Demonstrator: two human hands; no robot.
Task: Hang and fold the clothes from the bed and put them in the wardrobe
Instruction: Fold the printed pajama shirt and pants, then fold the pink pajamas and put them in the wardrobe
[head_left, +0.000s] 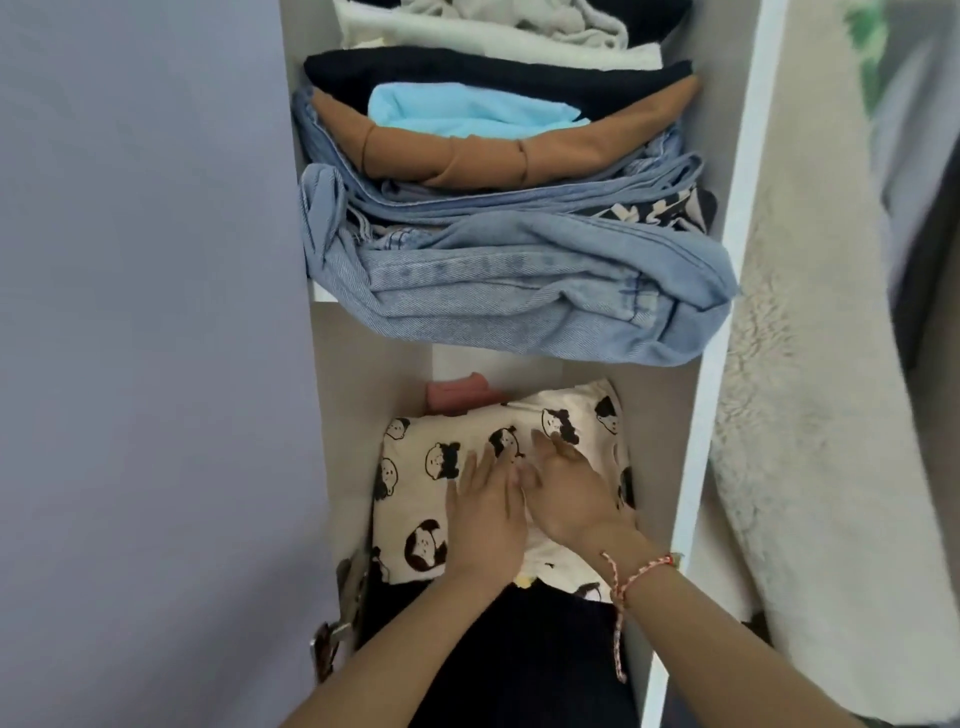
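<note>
**Hands flat on the folded print piece, low in the wardrobe**

The left hand (485, 512) and the right hand (569, 496) lie side by side, palms down and fingers spread flat, gripping nothing, pressing on a folded cream garment (415, 499) printed with cartoon faces. It sits on the lower shelf of the wardrobe (696, 467), atop dark clothing (519, 649), with a pink item (457, 397) just behind it toward the back wall. The garment lies directly under both palms, its long axis across the shelf, left to right. Neither hand is nearer; they touch at the thumbs over its middle. Its front edge appears to overhang the dark pile, so the coming move is probably a push straight back. Above, folded jeans (519, 291) sag over the shelf edge.
</note>
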